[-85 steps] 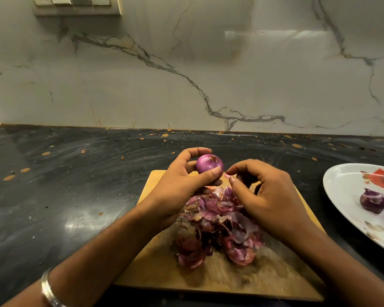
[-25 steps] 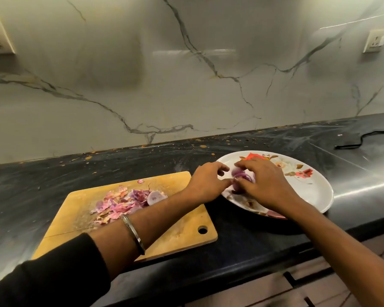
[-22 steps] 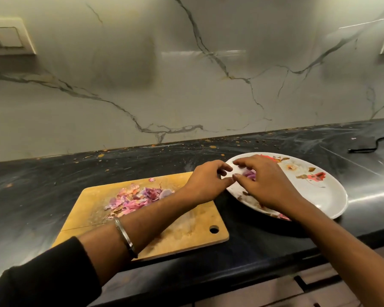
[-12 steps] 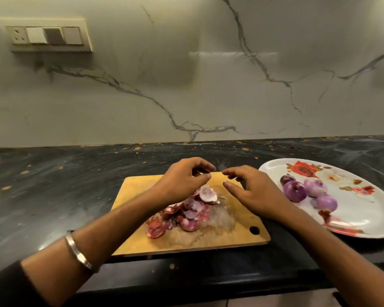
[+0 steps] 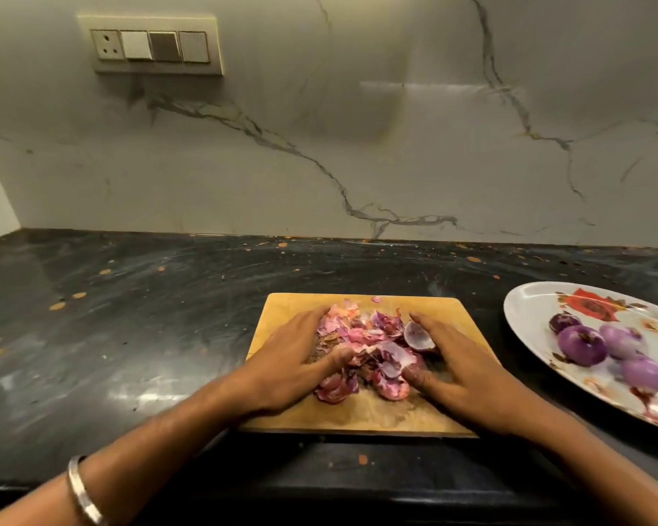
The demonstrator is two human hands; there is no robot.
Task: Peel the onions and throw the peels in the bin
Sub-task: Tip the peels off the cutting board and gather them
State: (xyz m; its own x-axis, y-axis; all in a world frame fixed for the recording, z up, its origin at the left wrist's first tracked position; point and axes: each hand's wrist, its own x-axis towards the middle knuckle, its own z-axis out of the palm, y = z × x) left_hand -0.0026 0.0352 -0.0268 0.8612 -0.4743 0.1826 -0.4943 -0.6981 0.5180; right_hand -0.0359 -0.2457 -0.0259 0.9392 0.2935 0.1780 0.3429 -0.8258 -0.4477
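Spanning the whole back of the scene: a pale marble wall (image 5: pixel 358 146), with a switch plate (image 5: pixel 151 45) sitting at about 11 o'clock. Stretching below it, a dark speckled counter (image 5: pixel 130 317). Lying at 3 o'clock, cut off by the frame edge, a white flowered plate (image 5: pixel 525 309), its long axis running from 12 down toward 4 o'clock. Sitting at centre, just beside the counter's front edge, a wooden board (image 5: pixel 289 309), long axis running 9 to 3 o'clock.

Reaching in from 7 o'clock and wearing a metal bangle (image 5: pixel 82 487) at the wrist: the left hand (image 5: pixel 293 358), lying flat on the board, fingers straight and together, pointing toward 1 o'clock, pressing against the 9 o'clock side of the peels (image 5: pixel 365 347). Coming in from 5 o'clock: the right hand (image 5: pixel 456 362), fingers likewise straight and pointing toward 11 o'clock, pressing against the pile's 3 o'clock side, thumb touching its near edge.

Lying heaped between both hands on the board's middle: pink and purple peels, the pile's long axis running roughly 12 to 6 o'clock. Resting on the plate, clustered together and well apart from the board: four peeled purple onions (image 5: pixel 582 345), the stub end of the largest pointing up.
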